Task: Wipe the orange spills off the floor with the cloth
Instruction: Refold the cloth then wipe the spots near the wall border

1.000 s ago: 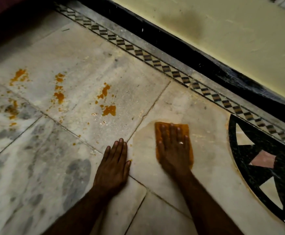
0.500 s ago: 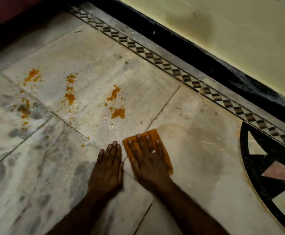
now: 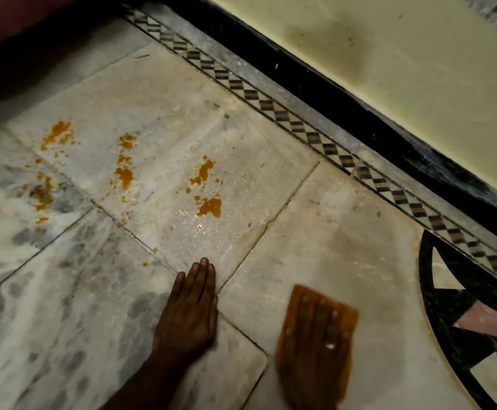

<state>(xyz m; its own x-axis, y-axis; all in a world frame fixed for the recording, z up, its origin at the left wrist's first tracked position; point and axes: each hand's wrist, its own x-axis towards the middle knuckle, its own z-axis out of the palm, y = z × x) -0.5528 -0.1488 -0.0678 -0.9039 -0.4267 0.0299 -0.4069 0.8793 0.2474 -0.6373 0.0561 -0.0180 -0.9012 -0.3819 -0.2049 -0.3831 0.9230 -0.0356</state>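
Squarely atop orange cloth [image 3: 302, 295], right hand [image 3: 315, 347].

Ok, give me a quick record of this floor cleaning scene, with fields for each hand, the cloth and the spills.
left hand: flat on the floor, fingers straight, holding nothing
right hand: pressing flat on the cloth, blurred
cloth: orange, spread under the right hand
orange spills: several patches beyond the left hand, apart from the cloth
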